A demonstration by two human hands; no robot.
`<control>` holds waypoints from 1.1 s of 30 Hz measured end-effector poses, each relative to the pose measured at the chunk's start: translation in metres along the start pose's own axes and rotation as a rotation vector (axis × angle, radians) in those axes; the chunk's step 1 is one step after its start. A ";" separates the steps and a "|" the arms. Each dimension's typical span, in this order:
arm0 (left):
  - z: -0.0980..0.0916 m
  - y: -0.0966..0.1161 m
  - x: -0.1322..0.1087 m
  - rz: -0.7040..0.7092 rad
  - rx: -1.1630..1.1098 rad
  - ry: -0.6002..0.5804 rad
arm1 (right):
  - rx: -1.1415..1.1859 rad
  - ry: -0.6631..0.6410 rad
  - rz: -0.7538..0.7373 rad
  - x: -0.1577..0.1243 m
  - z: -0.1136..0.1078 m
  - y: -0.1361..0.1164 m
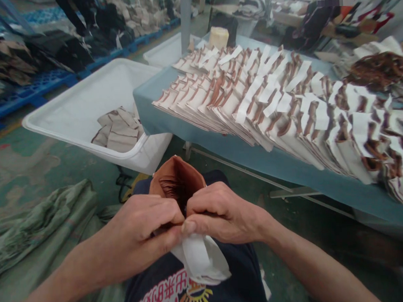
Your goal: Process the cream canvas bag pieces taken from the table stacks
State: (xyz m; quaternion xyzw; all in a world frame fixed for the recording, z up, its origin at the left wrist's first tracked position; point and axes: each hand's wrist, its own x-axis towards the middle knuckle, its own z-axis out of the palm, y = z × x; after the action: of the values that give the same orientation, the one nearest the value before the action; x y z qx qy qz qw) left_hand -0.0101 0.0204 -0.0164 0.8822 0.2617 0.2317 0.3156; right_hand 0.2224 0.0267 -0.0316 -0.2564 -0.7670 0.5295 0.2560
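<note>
In front of my chest I hold a brown pouch-like piece (169,176), its open mouth facing up and away and its inside gathered in folds. My left hand (151,223) pinches the piece from the left. From the right, my right hand (220,212) grips the same edge, with both thumbs almost touching. Below the thumbs hangs a white strip (195,252), beside a pale flap curling toward my shirt. The fingers hide the part of the piece between them.
On the blue-covered table (204,146) ahead stand rows of similar pale-and-brown pieces (226,97), many bearing white strips. A white bin (55,125) at left holds folded pale pieces (121,131). Green sacking (59,235) lies lower left. A person is at the far right back.
</note>
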 end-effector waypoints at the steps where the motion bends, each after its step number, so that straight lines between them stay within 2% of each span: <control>1: -0.001 0.000 0.003 -0.014 -0.067 -0.002 | 0.123 0.003 0.018 0.001 0.003 0.000; 4: 0.002 -0.004 0.009 -0.113 -0.335 0.027 | 0.416 0.109 0.039 0.004 0.017 0.007; 6: 0.012 -0.011 0.011 -0.171 -0.538 0.091 | 0.443 0.248 0.008 0.006 0.029 0.013; 9: 0.031 -0.016 0.010 -0.160 -0.778 0.222 | 0.293 0.452 -0.117 0.008 0.043 0.019; 11: 0.038 -0.011 0.006 -0.106 -0.798 0.265 | 0.092 0.506 -0.286 0.006 0.044 0.020; 13: 0.038 -0.001 0.000 -0.053 -0.673 0.249 | -0.096 0.481 -0.419 0.000 0.040 0.018; 15: 0.034 0.010 -0.007 -0.038 -0.469 0.198 | -0.218 0.429 -0.433 -0.010 0.032 0.013; 19: 0.023 0.022 -0.011 -0.057 -0.246 0.102 | -0.294 0.304 -0.291 -0.027 0.020 -0.001; 22: 0.018 0.022 -0.006 -0.061 -0.146 0.110 | -0.274 0.205 -0.178 -0.027 0.014 -0.005; 26: 0.013 0.017 -0.002 -0.057 -0.112 0.049 | -0.367 0.090 -0.098 -0.017 0.005 -0.003; 29: 0.007 0.005 -0.005 -0.131 -0.082 -0.044 | -0.439 0.004 -0.094 -0.014 0.001 -0.002; 31: 0.002 -0.007 -0.008 -0.171 -0.074 -0.090 | -0.493 0.021 -0.165 -0.014 0.001 -0.002; 33: -0.004 -0.020 -0.009 -0.172 -0.131 -0.106 | -0.546 0.115 -0.272 -0.015 -0.001 -0.002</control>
State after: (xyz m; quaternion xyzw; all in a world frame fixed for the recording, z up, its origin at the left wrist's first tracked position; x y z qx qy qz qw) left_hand -0.0253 0.0301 -0.0299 0.8448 0.3038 0.1733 0.4049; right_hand 0.2333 0.0167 -0.0310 -0.2402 -0.8924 0.2495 0.2893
